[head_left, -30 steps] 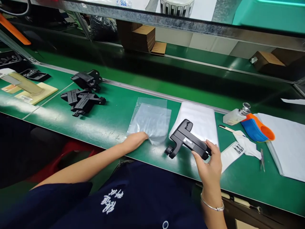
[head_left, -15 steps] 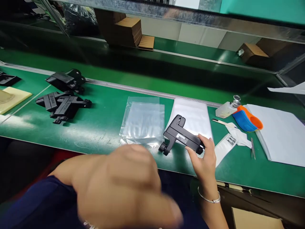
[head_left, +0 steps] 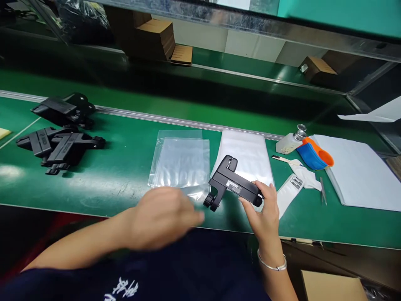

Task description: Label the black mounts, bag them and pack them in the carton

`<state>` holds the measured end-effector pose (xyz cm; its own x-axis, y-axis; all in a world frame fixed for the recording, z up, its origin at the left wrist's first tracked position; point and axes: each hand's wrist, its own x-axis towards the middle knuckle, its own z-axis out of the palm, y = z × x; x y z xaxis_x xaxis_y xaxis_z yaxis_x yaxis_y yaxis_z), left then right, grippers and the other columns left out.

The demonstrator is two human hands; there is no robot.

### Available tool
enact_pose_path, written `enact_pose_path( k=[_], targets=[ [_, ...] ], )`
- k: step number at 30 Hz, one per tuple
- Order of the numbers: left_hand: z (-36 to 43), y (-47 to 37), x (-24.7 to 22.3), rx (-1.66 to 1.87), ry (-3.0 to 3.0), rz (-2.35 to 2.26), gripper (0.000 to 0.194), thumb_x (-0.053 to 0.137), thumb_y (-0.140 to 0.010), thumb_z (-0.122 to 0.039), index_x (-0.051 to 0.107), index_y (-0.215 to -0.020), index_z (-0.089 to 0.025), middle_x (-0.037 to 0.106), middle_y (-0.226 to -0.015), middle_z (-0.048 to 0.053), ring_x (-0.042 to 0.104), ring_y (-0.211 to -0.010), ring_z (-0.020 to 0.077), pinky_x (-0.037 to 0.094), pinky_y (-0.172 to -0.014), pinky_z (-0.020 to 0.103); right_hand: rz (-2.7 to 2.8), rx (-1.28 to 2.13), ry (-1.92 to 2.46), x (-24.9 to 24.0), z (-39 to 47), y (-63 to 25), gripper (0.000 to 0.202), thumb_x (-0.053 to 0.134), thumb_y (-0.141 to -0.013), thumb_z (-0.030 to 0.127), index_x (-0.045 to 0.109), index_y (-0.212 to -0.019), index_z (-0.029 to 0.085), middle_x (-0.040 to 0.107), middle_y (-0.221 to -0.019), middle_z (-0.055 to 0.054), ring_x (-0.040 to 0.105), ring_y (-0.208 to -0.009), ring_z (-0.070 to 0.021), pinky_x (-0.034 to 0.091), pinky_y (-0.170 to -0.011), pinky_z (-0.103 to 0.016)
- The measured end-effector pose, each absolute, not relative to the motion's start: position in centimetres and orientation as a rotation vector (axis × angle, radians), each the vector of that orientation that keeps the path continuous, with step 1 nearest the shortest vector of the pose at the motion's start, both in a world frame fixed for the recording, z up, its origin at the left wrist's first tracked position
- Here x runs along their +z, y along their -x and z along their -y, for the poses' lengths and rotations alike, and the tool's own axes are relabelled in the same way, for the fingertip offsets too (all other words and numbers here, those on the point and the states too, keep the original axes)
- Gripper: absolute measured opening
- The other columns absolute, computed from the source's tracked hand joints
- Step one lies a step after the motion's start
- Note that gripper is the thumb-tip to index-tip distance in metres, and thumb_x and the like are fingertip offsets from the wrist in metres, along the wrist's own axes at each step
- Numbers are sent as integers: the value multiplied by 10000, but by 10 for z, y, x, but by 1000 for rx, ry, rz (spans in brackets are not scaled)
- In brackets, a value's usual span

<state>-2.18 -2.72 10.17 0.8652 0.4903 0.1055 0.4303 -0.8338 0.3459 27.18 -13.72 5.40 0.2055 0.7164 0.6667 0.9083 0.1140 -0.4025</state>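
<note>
My right hand (head_left: 266,209) pinches one end of a black plastic bracket (head_left: 233,182), T-shaped, with a small white label and a round knob at its far end. It is held over the front of a stack of white plastic bags (head_left: 247,146). Lower left of the bracket, my left hand (head_left: 163,217) is in front of the bench edge, smeared by motion, so what its fingers do is unclear. Just beyond it, clear plastic bags (head_left: 181,163) lie flat on the green bench. Several similar black brackets (head_left: 67,146) are piled at the left.
Right of the bags are a metal-topped bottle (head_left: 290,142), a blue and orange holder (head_left: 315,154), a pen-like tool (head_left: 286,160), a label strip (head_left: 290,192), tweezers (head_left: 323,191) and white sheets (head_left: 360,171). Cardboard boxes (head_left: 156,37) stand behind, under a metal shelf edge (head_left: 250,27).
My left hand has dropped away from close to the camera, toward the bench edge. My right hand still holds the bracket. The view has shifted slightly.
</note>
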Motion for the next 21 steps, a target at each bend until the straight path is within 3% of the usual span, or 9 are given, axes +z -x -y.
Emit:
enact_pose_path(
  k=[2,4,6,8,13,16,21],
  targets=[
    [2,10,64,128,-2727,-689,339,407,-952,-333,634,-1190,-251,707,-1065,78,665,-993,225,567,-831,360,1528,-305,1675,53,138,-275,532,664,-881,304,448,-1363,238,666,-1122,-109,653,-1056,-279,387,-1071,-617],
    [-7,9,23,33,-2788,-873,413,493,-917,-368,591,-1270,-177,634,-1282,158,597,-1186,321,529,-934,467,1505,-322,1696,54,137,-276,523,656,-884,307,448,-1360,243,666,-1120,-105,657,-1052,-280,388,-1064,-626],
    [-3,18,-11,8,-2849,-1024,476,511,-914,-346,527,-1361,-183,518,-1439,167,459,-1344,380,464,-1009,560,1494,-350,1684,56,134,-275,527,658,-881,294,444,-1361,253,666,-1115,-98,660,-1044,-275,398,-1057,-621],
    [4,30,-32,42,-2894,-974,445,466,-938,-272,522,-1374,-206,507,-1458,142,433,-1376,348,455,-1039,543,1484,-376,1646,58,129,-273,537,665,-875,272,438,-1361,264,666,-1107,-90,662,-1038,-268,413,-1048,-605],
    [-2,47,-32,121,-2778,-816,548,283,-905,-53,487,-1401,-162,556,-1413,121,565,-1273,216,529,-993,353,1463,-366,1580,65,118,-265,532,674,-871,254,435,-1346,269,667,-1070,-84,663,-1008,-260,445,-1022,-575],
    [-17,51,-19,77,-2645,-861,584,280,-887,-66,448,-1434,-184,535,-1440,78,574,-1262,202,531,-989,343,1467,-355,1579,66,117,-263,520,667,-877,274,434,-1342,273,667,-1075,-81,664,-1011,-262,446,-1021,-576],
    [-24,47,-11,112,-2773,-810,441,340,-934,-132,635,-1237,-257,656,-1297,56,642,-1152,224,558,-910,344,1470,-376,1563,70,119,-262,543,676,-865,248,423,-1345,286,662,-1080,-78,662,-1021,-262,438,-1019,-577]
  ],
)
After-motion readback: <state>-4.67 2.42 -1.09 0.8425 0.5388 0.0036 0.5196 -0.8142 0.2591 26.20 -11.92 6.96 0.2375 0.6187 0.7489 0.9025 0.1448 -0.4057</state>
